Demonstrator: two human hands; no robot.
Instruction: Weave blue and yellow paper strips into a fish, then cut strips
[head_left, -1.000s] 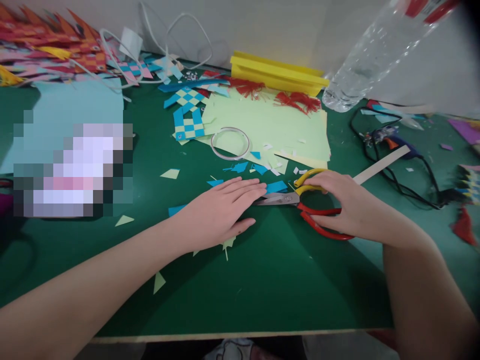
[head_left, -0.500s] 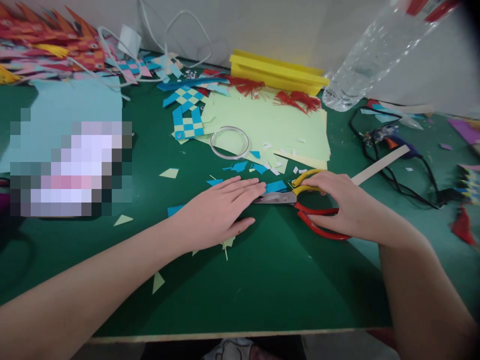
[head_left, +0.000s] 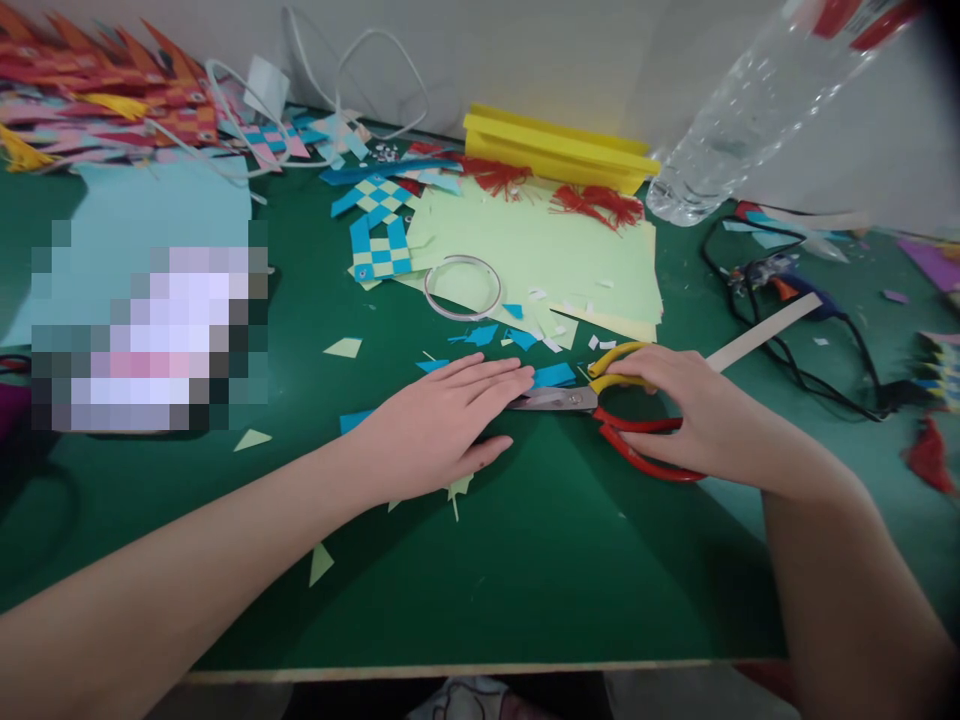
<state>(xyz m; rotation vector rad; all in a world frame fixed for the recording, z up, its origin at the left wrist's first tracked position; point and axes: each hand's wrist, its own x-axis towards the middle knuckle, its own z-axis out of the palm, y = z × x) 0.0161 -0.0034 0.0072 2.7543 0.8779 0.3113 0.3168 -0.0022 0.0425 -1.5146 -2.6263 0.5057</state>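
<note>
My left hand point(head_left: 442, 425) lies flat, fingers stretched out together and thumb apart, over a blue paper strip point(head_left: 553, 375) on the green table point(head_left: 540, 580). The strip shows beyond its fingertips, and more blue paper shows by the wrist. In my right hand point(head_left: 694, 415) is a pair of scissors point(head_left: 637, 452) with one yellow and one red handle. Their blades point left and run under the fingers of my left hand, so the tips are hidden. Pale green scraps point(head_left: 460, 487) stick out below my left palm.
Behind my hands lie pale green paper sheets point(head_left: 592, 255), a clear ring point(head_left: 463, 288) and woven blue paper fish point(head_left: 381, 250). A plastic bottle point(head_left: 742, 120) and a black-corded tool point(head_left: 814, 290) are at the right. Light blue paper point(head_left: 172, 205) lies left, under a blurred-out object.
The whole view has shifted slightly to the right and down. Both hands and the scissors hold practically the same place on the table.
</note>
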